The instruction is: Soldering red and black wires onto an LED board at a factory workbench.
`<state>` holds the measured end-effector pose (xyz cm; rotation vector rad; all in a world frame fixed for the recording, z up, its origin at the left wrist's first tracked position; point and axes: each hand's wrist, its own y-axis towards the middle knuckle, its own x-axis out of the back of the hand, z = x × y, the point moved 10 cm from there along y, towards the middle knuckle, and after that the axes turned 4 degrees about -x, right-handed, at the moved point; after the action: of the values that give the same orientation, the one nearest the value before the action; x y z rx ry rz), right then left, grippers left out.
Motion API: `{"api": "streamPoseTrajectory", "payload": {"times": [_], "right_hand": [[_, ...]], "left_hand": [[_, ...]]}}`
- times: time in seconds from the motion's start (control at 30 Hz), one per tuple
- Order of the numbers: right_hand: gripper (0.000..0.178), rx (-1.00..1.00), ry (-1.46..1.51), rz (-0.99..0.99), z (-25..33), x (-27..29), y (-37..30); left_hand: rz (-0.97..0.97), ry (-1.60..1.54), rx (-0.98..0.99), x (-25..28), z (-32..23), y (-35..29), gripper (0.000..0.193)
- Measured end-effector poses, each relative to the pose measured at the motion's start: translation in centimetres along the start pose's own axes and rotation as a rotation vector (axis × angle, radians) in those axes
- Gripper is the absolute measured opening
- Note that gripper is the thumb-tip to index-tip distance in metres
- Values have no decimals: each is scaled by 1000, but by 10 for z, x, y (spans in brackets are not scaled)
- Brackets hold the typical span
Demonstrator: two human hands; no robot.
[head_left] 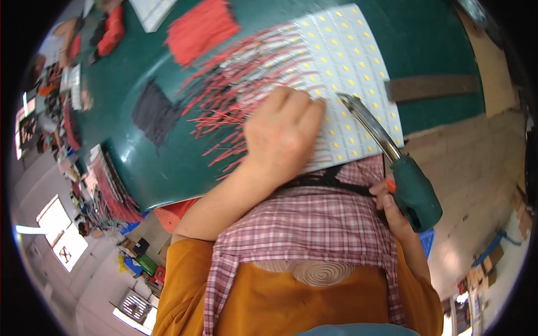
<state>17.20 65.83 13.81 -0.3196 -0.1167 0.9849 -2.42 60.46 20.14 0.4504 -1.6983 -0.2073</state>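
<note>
A white panel (367,61) with rows of small yellow LED chips lies on the green table in front of me. Many red wires (218,120) and some dark ones fan out from its left part. My left hand (283,131) rests over the panel's lower left area, fingers curled and pressed together; what they pinch is hidden underneath. My right hand (392,207) is closed round the green handle of a soldering gun (414,190), partly hidden behind it. The gun's bent metal tube reaches up left, with its tip over the panel, just right of my left hand.
A bundle of red wires (202,31) and a bundle of dark wires (155,115) lie on the green table (106,120). A brown flat bar (434,88) lies to the right. Another white panel (151,11) is at the far edge. Wired strips (112,187) hang beyond the left edge.
</note>
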Motion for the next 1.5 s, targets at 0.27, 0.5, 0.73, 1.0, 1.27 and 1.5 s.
{"api": "streamPoseTrajectory", "payload": {"times": [0.27, 0.5, 0.73, 1.0, 1.27, 1.5], "right_hand": [[29, -50, 41, -51, -6, 5, -4], [20, -80, 55, -71, -6, -1, -3], [30, -46, 48, -112, -10, 4, -6], [38, 51, -17, -71, -3, 2, -5], [29, 39, 94, -141, -9, 6, -8], [32, 51, 17, -96, -4, 2, -5]], "left_hand": [[101, -136, -6, 16, 27, 20, 26], [-164, 181, 137, 36, 202, 53, 12], [128, 226, 280, 23, 193, 78, 12], [-9, 163, 325, 35, 211, 78, 14], [203, 471, -27, 38, 138, 96, 10], [519, 996, -618, -43, 74, 94, 11]]}}
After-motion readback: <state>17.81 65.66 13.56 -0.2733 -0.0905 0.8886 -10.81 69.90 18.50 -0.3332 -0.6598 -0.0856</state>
